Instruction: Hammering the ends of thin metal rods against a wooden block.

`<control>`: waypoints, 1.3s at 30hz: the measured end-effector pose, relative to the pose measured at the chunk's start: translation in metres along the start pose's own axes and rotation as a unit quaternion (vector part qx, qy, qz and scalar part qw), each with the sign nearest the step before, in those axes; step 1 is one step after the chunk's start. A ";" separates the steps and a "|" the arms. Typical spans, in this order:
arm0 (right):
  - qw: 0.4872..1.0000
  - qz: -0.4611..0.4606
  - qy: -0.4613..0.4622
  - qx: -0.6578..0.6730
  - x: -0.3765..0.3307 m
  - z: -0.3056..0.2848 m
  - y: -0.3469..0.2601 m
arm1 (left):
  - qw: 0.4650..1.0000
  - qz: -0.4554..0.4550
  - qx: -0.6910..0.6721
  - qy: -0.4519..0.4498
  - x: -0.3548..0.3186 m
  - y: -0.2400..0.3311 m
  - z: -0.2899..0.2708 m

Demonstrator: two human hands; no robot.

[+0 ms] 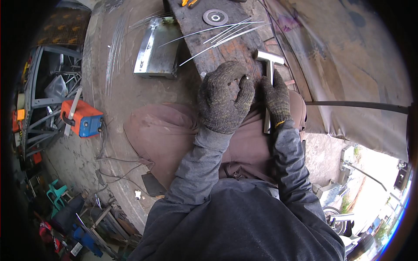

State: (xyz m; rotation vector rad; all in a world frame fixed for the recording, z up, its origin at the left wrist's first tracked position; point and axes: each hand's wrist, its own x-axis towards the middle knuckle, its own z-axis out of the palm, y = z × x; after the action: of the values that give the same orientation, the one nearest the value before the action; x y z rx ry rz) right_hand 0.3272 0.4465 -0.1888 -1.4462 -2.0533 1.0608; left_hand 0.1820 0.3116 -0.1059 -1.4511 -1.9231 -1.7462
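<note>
Fingers of my right hand (277, 98) closed around a T-shaped metal pipe (270, 57), crossbar beside the dark plank (244, 50), left hand (221, 98) curled, whether gripping anything I cannot tell, thin rods (235, 38) beyond.

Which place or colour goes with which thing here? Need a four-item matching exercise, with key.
Things
1. boxy machine
2. round disc
3. T-shaped metal piece
4. rectangular metal box

Place or colour
A. held in the right hand
B. silver, on the floor just left of the dark bench
C. orange and blue
D. lying flat on the dark bench, above the thin rods in the picture

Pairs: 1-C, 2-D, 3-A, 4-B
</note>
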 end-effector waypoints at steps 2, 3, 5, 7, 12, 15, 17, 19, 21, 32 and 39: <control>1.000 0.005 -0.005 0.005 -0.001 -0.002 -0.001 | 1.000 -0.010 -0.011 0.002 -0.001 0.000 0.001; 1.000 0.010 -0.010 0.011 -0.001 -0.002 -0.003 | 1.000 -0.020 -0.021 0.004 -0.002 0.000 0.001; 1.000 0.006 -0.008 0.011 -0.001 -0.002 -0.004 | 1.000 -0.021 -0.016 0.006 -0.002 0.000 0.001; 1.000 0.003 -0.006 0.011 -0.002 -0.003 -0.006 | 1.000 -0.021 -0.013 0.007 -0.002 -0.001 0.002; 1.000 -0.003 -0.007 0.005 -0.002 -0.003 -0.009 | 1.000 0.000 -0.013 0.014 0.000 -0.001 0.002; 1.000 -0.002 -0.006 0.009 -0.003 -0.004 -0.008 | 0.999 -0.011 -0.029 0.030 0.000 -0.001 0.005; 1.000 -0.003 -0.007 0.014 -0.002 -0.003 -0.007 | 1.000 0.008 -0.006 0.015 0.000 -0.002 0.002; 1.000 -0.005 -0.008 0.019 -0.002 -0.002 -0.005 | 0.999 0.026 0.019 0.000 0.000 -0.002 0.000; 1.000 0.012 -0.014 0.026 -0.002 -0.003 -0.008 | 0.999 0.049 0.015 0.004 0.002 -0.001 0.000; 1.000 -0.007 0.005 -0.020 -0.001 -0.002 -0.001 | 0.999 0.006 -0.024 0.024 -0.001 -0.007 0.003; 1.000 -0.011 0.005 -0.016 -0.003 -0.002 -0.006 | 0.996 0.083 0.034 -0.012 -0.002 -0.012 -0.004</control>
State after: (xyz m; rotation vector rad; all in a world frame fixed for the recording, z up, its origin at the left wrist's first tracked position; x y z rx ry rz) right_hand 0.3266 0.4434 -0.1825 -1.4374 -2.0822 1.0143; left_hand 0.1727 0.3093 -0.1143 -1.5643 -1.7980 -1.5823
